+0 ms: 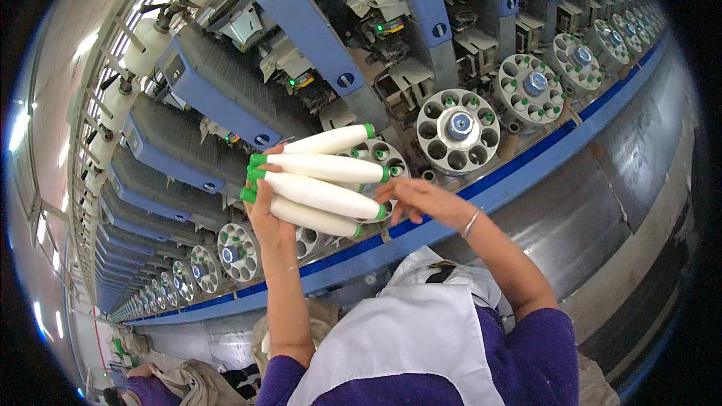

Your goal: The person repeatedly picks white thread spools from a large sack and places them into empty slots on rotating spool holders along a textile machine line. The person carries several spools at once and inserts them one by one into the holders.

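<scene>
My left hand (269, 218) is closed around several white yarn bobbins (323, 191) with green ends. They fan out to the right, lying roughly side by side over the machine's edge. Close to their right-hand green tips is my right hand (425, 201), fingers apart and loosely bent, with nothing visible in it. Whether a fingertip touches a tip is hard to tell. Behind the bobbins, a round bobbin magazine (391, 158) is mostly hidden. To its right stands another round magazine (475, 126) with open pockets, some showing green tips.
A long row of blue-and-grey winding units (301, 22) runs along the far side, with more round magazines (535, 84) in front. A blue rail (526, 154) borders the machine. At the lower left, another person (154, 387) is partly visible.
</scene>
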Action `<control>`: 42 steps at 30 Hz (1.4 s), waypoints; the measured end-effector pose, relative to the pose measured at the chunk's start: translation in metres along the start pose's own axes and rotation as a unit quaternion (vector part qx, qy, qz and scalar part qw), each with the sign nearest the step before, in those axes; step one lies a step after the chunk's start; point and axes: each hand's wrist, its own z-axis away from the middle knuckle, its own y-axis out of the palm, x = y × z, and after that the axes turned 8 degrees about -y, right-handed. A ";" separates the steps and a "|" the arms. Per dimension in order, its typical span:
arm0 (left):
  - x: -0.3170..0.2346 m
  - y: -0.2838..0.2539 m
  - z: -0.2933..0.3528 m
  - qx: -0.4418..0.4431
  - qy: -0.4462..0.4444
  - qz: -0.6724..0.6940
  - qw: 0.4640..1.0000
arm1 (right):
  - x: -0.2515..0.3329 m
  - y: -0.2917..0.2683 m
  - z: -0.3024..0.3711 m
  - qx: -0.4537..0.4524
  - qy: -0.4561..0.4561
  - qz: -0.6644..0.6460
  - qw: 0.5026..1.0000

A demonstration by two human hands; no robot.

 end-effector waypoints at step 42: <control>0.047 -0.065 0.060 -0.311 -0.204 0.149 0.916 | -0.039 -0.004 0.003 0.012 0.151 0.092 0.984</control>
